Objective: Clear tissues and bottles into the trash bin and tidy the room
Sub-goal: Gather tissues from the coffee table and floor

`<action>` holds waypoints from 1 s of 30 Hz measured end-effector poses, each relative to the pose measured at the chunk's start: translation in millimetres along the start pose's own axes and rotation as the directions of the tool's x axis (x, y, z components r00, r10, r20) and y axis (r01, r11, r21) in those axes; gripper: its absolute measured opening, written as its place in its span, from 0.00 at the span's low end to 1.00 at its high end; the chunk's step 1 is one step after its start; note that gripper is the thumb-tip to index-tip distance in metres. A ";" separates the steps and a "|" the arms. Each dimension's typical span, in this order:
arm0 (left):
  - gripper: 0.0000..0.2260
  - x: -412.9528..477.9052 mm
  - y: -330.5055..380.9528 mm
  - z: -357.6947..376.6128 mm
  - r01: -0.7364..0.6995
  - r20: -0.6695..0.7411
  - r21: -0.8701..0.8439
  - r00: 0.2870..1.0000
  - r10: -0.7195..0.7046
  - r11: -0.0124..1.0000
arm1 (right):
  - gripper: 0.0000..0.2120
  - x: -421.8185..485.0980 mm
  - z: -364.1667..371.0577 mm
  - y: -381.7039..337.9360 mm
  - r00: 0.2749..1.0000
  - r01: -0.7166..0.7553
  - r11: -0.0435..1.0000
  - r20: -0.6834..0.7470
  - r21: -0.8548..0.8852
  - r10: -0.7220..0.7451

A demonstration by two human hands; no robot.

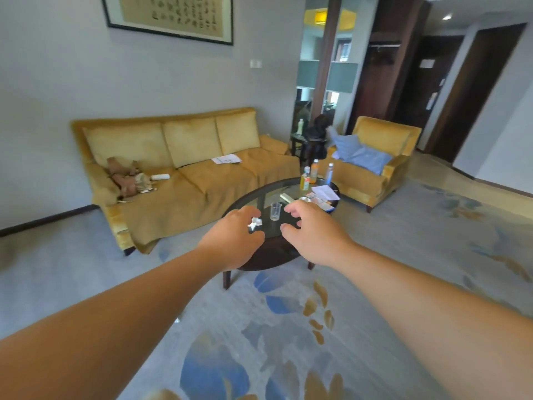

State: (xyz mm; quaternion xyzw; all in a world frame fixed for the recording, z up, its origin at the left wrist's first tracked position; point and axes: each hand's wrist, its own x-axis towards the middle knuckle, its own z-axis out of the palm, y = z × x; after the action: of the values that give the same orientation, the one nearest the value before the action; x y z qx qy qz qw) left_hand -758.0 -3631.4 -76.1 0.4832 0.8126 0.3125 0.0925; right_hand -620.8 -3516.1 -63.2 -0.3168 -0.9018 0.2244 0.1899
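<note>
A small crumpled white tissue (255, 222) lies on the near left part of the round glass coffee table (248, 202). My left hand (233, 238) hovers over it with thumb and fingers curved around the tissue; I cannot tell if they touch it. My right hand (315, 233) is stretched out beside it, fingers loosely spread and holding nothing. A clear plastic cup (275, 211) stands between the two hands. Three drink bottles stand at the table's far edge: a yellow one (305, 181), an orange one (314, 168) and a blue one (329, 173). No trash bin is in view.
Papers (326, 193) and a remote (287, 197) lie on the table. The yellow sofa (187, 180) carries brown crumpled items (127, 177), a white remote (160, 176) and papers (227, 159). An armchair (377, 168) holds blue cloth (362, 155). Another bottle (300, 127) stands on a dark side table.
</note>
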 end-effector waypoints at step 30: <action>0.21 249.3 -262.0 -78.1 0.166 0.046 -0.013 0.985 -0.165 0.986 | 0.20 312.2 181.6 -62.7 0.984 0.072 0.997 0.166 -0.017 -0.068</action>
State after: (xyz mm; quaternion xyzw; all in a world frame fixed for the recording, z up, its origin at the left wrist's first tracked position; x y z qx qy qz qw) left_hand -1112.5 -3542.4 -133.2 0.4203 0.8449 0.2996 0.1405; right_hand -966.3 -3406.6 -117.9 -0.2673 -0.9276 0.2324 0.1188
